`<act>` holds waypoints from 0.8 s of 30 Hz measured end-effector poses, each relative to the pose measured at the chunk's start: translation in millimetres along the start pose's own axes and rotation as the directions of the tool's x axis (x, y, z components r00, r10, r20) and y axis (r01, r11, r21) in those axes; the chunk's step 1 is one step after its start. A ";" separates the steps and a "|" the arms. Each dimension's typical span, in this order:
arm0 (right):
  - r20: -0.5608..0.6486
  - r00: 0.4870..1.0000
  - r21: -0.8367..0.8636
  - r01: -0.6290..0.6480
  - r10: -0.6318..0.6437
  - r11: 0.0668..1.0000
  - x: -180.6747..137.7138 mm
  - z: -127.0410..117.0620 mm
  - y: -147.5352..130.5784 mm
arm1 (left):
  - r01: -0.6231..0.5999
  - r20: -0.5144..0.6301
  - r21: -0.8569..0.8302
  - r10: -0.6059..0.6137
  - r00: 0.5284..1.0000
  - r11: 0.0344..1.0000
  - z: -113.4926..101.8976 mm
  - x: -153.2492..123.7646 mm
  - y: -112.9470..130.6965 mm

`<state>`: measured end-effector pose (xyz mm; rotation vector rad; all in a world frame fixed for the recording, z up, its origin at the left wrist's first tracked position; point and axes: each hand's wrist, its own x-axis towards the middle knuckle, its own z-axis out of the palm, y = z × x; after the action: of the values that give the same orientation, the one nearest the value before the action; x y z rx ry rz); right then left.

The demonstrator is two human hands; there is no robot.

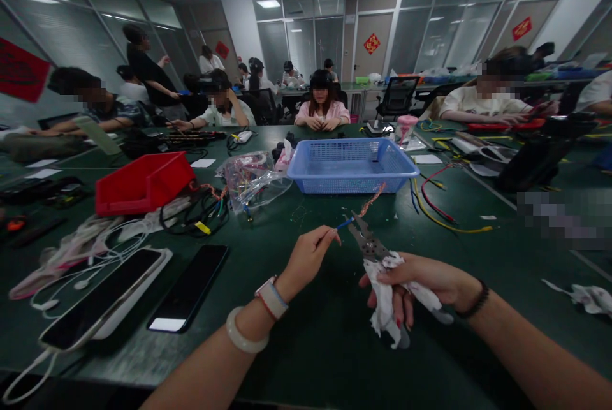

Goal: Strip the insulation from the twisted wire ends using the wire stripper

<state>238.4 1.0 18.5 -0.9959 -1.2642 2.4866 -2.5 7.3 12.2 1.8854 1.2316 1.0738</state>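
Left hand (310,254): pinched blue wire (345,224) between thumb and fingers.
Right hand (428,276): closed around white-wrapped handles (384,311) of pliers (370,246).
Blue wire: lay at plier tips, frayed copper (371,200) angled towards basket; could not tell whether clamped.
Blue basket (335,182): stood beyond pliers, floor partly visible.
Clear bag (262,187): held coloured wires (245,175).
Red bin (127,190): sat left of bag; could not tell contents.

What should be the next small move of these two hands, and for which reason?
Probably the left hand should seat the blue wire securely between the jaws of the pliers before the right hand squeezes: the wire reaches the jaw tips, which look open, but whether it lies between them is hard to tell.
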 end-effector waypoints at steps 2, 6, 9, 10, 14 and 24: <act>-0.006 1.000 -0.014 -0.015 0.015 1.000 -0.9 -2.6 -0.3 | 0.017 -0.027 0.005 -0.017 0.999 1.000 -0.6 0.9 -1.3; 0.021 0.999 -0.058 -0.036 0.037 0.998 -4.6 -10.9 -0.6 | 0.049 -0.103 -0.027 -0.051 0.993 0.998 -1.7 2.2 -4.5; 0.018 1.000 -0.120 -0.013 0.015 0.993 -10.8 -15.2 -3.6 | 0.064 -0.095 -0.081 -0.072 0.993 0.995 -2.2 3.0 -7.6; -0.003 1.000 -0.153 0.017 -0.018 0.988 -12.9 -15.7 -5.7 | 0.071 -0.082 -0.093 -0.079 0.994 0.993 -2.1 3.1 -8.5; -0.231 0.914 -0.393 0.226 -0.333 0.891 -16.3 -18.4 -15.9 | 0.076 -0.004 -0.060 -0.076 0.997 0.995 -0.5 2.4 -8.6; -0.210 0.300 -0.965 -0.214 -0.930 0.149 -7.8 -36.9 -14.8 | -0.075 0.235 0.136 0.041 0.971 0.988 2.6 -3.5 2.5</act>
<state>265.8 30.8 18.4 -1.3736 -2.0342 0.0966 0.1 3.0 12.1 2.1011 1.1513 0.7835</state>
